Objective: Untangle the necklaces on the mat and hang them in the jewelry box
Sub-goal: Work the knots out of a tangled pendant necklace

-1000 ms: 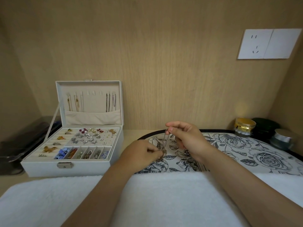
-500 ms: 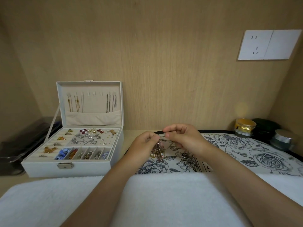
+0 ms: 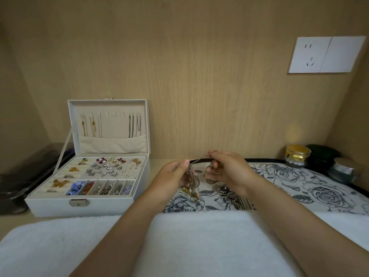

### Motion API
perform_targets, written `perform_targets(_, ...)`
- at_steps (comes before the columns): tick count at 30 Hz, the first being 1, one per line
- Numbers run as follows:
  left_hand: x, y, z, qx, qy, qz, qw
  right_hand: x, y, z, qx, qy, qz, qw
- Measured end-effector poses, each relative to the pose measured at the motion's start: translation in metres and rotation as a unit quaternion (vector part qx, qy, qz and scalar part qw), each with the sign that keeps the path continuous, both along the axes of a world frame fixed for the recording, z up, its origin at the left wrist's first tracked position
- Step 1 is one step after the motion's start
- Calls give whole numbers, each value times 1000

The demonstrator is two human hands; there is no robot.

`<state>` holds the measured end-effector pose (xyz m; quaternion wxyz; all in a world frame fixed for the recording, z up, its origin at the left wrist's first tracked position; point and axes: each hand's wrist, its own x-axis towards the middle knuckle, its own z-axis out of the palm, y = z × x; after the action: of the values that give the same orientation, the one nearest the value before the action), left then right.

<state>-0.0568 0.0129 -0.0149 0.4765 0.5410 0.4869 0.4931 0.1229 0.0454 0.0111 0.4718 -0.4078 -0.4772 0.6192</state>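
A tangled bunch of thin necklaces (image 3: 192, 181) hangs above the rose-patterned mat (image 3: 299, 182). My left hand (image 3: 171, 176) pinches the top of the bunch, which dangles down to the mat. My right hand (image 3: 227, 170) pinches one strand of chain, stretched between the two hands. A dark pendant piece (image 3: 224, 189) lies on the mat under my right hand. The white jewelry box (image 3: 89, 204) stands open at the left; several chains (image 3: 111, 125) hang from hooks in its lid.
A white towel (image 3: 189, 242) covers the near edge. Three jars stand at the back right: gold-lidded (image 3: 297, 155), dark green (image 3: 321, 156), silver-lidded (image 3: 345, 169). A dark tray (image 3: 22, 176) sits left of the box. A wall socket (image 3: 325, 54) is on the wooden back panel.
My left hand has risen from the mat and lifted the tangled bunch. The right hand has moved a little right, drawing one strand out between the hands.
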Motion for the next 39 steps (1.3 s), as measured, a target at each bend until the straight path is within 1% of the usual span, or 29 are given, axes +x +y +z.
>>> perform_targets(2, -2, 0, 0, -18, -28, -15, 999, 0, 0, 2, -24, 17, 14, 999)
perform_targets(6, -1, 0, 2, -51, -40, -41, 997, -3, -2, 4, -33, -20, 15, 999)
perform_targets(7, -3, 1, 0, -57, -54, -47, 996, -4, -3, 4, -36, -31, 18, 999)
perform_targets(10, -4, 0, 3, -41, -115, -72, 990, -4, -2, -1, -38, -76, 20, 996)
perform_targets(12, -8, 1, 4, -25, -125, -91, 988, -4, -1, -3, -31, -99, 11, 995)
perform_targets(13, -9, 0, 5, -18, -127, -103, 986, -4, 0, -3, -34, -94, 10, 995)
perform_targets(15, -11, -1, 7, -7, -113, -101, 988, -3, -1, -2, -36, -88, 23, 995)
perform_targets(16, -11, -1, 7, -4, -104, -90, 991, -4, -1, -3, -28, -109, 28, 993)
perform_targets(18, -11, -1, 6, 1, -89, -66, 994, -5, -5, -4, 7, -177, 26, 984)
perform_targets(19, -10, 0, 5, 1, -84, -56, 995, -6, -7, -4, 28, -191, 31, 981)
perform_targets(23, -9, 2, 1, -5, -96, -56, 994, -13, -14, 1, 76, -170, 89, 978)
perform_targets(26, -8, 3, 1, 0, -97, -60, 993, -15, -15, -2, 100, -195, 88, 972)
perform_targets(30, -7, 1, 3, -6, -93, -68, 993, -13, -15, -5, 102, -206, 97, 968)
perform_targets(34, -5, -1, 3, -15, -67, -62, 996, -11, -14, -6, 123, -230, 106, 960)
perform_targets(39, -6, 0, 3, -11, -45, -33, 998, -11, -10, -7, 115, -222, 92, 964)
